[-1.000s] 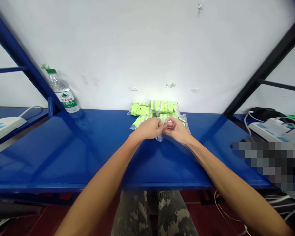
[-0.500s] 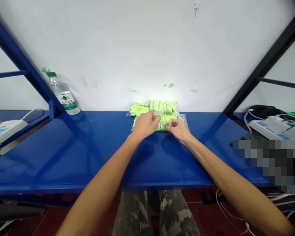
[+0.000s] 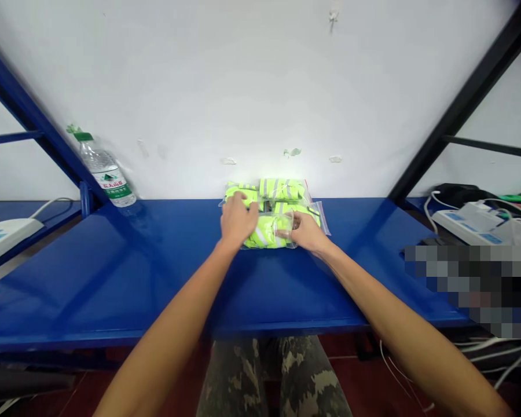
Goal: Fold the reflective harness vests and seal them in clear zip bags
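Observation:
Clear zip bags of folded neon-yellow cloth with silver reflective stripes, apparently safety vests, lie together against the wall. My right hand point(image 3: 309, 233) pinches the right end of the nearest bagged vest point(image 3: 264, 233), its fingertips showing through the plastic. My left hand point(image 3: 238, 221) rests over that bag's left end, fingers bent and spread apart, near the back left bagged vest point(image 3: 234, 188). Behind these are a back right bagged vest point(image 3: 282, 188) and another bagged vest point(image 3: 306, 211), which the right hand partly overlaps.
The bags lie on a blue table point(image 3: 165, 278) set against a white wall. A water bottle point(image 3: 108, 174) with a green cap leans at the far left. Right of the table are white power strips point(image 3: 464, 226) and cables. Dark metal posts rise at both sides.
The nearest bag has come toward me and now lies in front of the others. My left hand has shifted left and loosened its fingers; my right hand now grips the bag's end.

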A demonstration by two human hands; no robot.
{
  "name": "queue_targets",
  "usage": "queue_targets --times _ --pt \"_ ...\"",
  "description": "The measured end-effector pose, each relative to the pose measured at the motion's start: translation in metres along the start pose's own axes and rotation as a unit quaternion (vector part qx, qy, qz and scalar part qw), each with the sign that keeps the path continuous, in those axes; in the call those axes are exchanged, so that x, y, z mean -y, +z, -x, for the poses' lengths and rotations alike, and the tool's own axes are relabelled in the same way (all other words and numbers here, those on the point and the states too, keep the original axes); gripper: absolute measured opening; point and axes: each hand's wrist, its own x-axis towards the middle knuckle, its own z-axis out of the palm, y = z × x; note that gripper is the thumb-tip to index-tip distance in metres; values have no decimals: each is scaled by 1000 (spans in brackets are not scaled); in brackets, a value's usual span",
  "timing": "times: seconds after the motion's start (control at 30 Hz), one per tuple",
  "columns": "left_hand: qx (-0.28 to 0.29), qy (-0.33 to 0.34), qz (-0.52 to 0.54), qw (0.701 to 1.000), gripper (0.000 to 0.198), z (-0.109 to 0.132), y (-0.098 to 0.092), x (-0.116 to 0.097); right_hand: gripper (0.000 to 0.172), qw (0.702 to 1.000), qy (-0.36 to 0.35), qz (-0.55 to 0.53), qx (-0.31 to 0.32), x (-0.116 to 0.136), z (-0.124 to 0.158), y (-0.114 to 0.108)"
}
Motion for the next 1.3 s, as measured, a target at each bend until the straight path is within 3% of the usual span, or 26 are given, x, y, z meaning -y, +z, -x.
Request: queue_targets --times 0.07,0.17,0.3,0.37,0.47,0.6,0.77,0.8,0.87,0.9,0.97,1.03,1.1,1.13,1.2,1.23,1.3 --pt "82 -119 -20 989 24 -11 5 20 31 999 7 26 26 1 3 0" --pt "126 -99 27 987 32 -19 12 37 33 995 -30 66 70 6 9 1" --pt "38 -83 93 992 33 -27 6 49 50 986 -103 70 107 17 20 -4" --pt "-10 -99 85 991 29 -33 -4 56 54 990 -115 27 81 21 27 -10" --pt "-33 -120 44 991 26 -40 -19 65 44 992 -91 -73 53 21 39 -21" --pt "-21 -124 -19 992 25 -43 -39 76 37 979 -15 -203 26 11 49 -36" --pt "-24 -184 -97 978 40 -24 -77 100 31 959 26 -266 -99 -1 57 -67" --pt "-28 -172 -121 977 47 -16 -84 102 30 963 32 -252 -92 -2 60 -71" --pt "-76 -58 -177 980 53 2 -92 100 32 971 52 -235 -8 -2 66 -77" --pt "-45 28 -189 980 52 10 -94 96 37 968 64 -236 55 -2 68 -78" --pt "102 177 -193 960 52 22 -92 88 42 962 72 -233 123 -4 66 -82" --pt "228 209 -221 925 56 26 -88 80 35 980 73 -183 34 -8 52 -86" --pt "233 117 -293 920 63 24 -83 72 21 975 113 -96 -167 -15 30 -91" --pt "215 47 -328 919 66 21 -80 67 16 961 161 -91 -203 -19 17 -93" --pt "169 -56 -365 914 69 17 -74 52 16 943 231 -128 -205 -25 -5 -93" --pt "145 -67 -364 917 67 17 -71 43 18 938 243 -143 -201 -26 -13 -93" --pt "116 2 -322 940 63 22 -64 24 19 934 244 -177 -190 -26 -21 -92"
